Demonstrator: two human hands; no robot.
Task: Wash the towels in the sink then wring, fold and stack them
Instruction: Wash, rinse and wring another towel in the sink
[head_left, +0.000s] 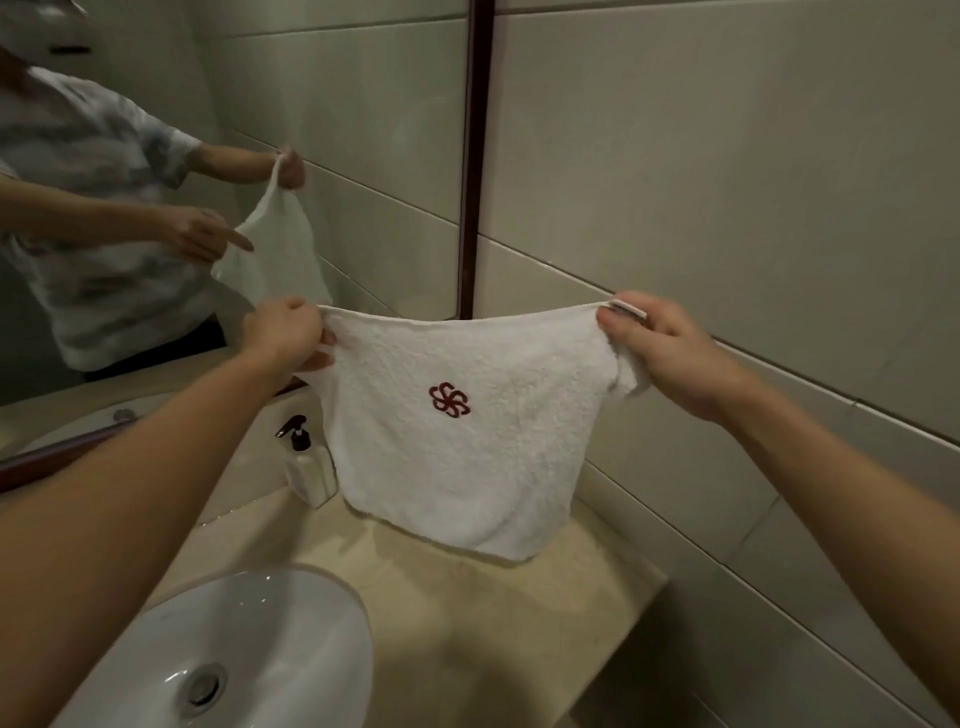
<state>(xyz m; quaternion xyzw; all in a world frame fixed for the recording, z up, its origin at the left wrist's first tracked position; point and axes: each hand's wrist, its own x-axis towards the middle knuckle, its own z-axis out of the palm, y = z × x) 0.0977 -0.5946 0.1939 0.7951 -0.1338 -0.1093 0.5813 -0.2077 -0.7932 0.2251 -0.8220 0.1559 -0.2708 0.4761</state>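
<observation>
The white towel (467, 447) hangs spread out in the air above the far part of the bench (467, 613), held up by its two upper corners. It has a dark red flower-like emblem (449, 400) near its middle, facing the camera. Its top edge sags a little between the hands, and its lower edge hangs close to the bench surface; whether it touches the bench I cannot tell.

The left hand (285, 332) pinches the upper left corner of the towel, with the fingers curled around the cloth. The right hand (670, 353) grips the upper right corner in the same way, thumb on the near side and fingers folded over the edge, with a small bunch of cloth hanging below it. Both forearms are stretched forward.

Just beside the left edge of the towel stands a white pump bottle (306, 467) with a black pump head, on the bench near the wall. The white round sink (291, 623) with a metal drain (205, 688) is at the lower left, nearer to the camera. The mirror (156, 130) on the left wall reflects the person holding the towel. The right wall is covered with pale tiles (727, 156).
</observation>
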